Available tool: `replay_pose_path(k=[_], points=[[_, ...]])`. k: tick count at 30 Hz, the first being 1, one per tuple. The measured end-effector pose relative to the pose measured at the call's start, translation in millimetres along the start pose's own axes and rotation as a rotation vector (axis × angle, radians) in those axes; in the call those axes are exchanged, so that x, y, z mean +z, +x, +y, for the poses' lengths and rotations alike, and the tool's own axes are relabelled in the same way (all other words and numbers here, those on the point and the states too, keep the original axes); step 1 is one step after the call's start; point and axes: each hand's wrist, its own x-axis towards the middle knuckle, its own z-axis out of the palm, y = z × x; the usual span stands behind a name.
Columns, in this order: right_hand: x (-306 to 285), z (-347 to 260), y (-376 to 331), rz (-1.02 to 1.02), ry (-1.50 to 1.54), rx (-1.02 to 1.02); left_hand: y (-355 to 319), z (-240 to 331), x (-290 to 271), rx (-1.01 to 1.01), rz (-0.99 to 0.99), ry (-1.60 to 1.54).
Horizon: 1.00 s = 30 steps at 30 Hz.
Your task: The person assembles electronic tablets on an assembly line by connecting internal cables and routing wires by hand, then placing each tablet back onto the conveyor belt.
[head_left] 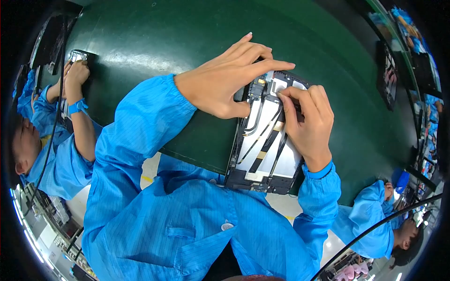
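Observation:
An opened tablet [262, 157] lies on the green tabletop close to my body, its inside facing up. Silver battery panels, black ribbon cables and small dark boards show in its black frame. My left hand [229, 70] spreads over the upper left corner. Its thumb rests by the left edge and its index finger stretches along the top edge. My right hand [309, 117] comes over the right side, thumb and forefinger pinched together near the top middle of the tablet. What lies between those fingertips is too small to make out.
The green table [154, 28] spreads beyond the tablet. At the left, a co-worker's hands [76, 75] hold a small device. Another person in a blue sleeve [368, 210] sits at the right. A dark rack or panel [388, 77] stands along the right edge. Black cables cross both sides.

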Motion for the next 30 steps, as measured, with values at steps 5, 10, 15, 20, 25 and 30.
replay_pose_path(k=[5, 10, 15, 20, 25, 30], points=[[0, -4, -2, -0.002, -0.045, 0.003, 1, -1, 0, -0.028, -0.020, -0.024], [-2, -7, -2, -0.006, -0.061, 0.011, 0, 0, 1, -0.033, 0.005, -0.061], [-3, -9, -1, 0.008, -0.054, -0.019, 0, 0, -1, -0.036, 0.004, -0.069], [-7, -12, -5, -0.037, -0.042, 0.008, -3, -2, 5, -0.019, 0.044, -0.054], [-7, -12, -8, -0.060, -0.091, -0.031, -3, 1, 7, -0.044, 0.041, -0.022], [-7, -14, -10, -0.068, -0.158, -0.087, -1, -1, 8, -0.003, 0.113, -0.017]])
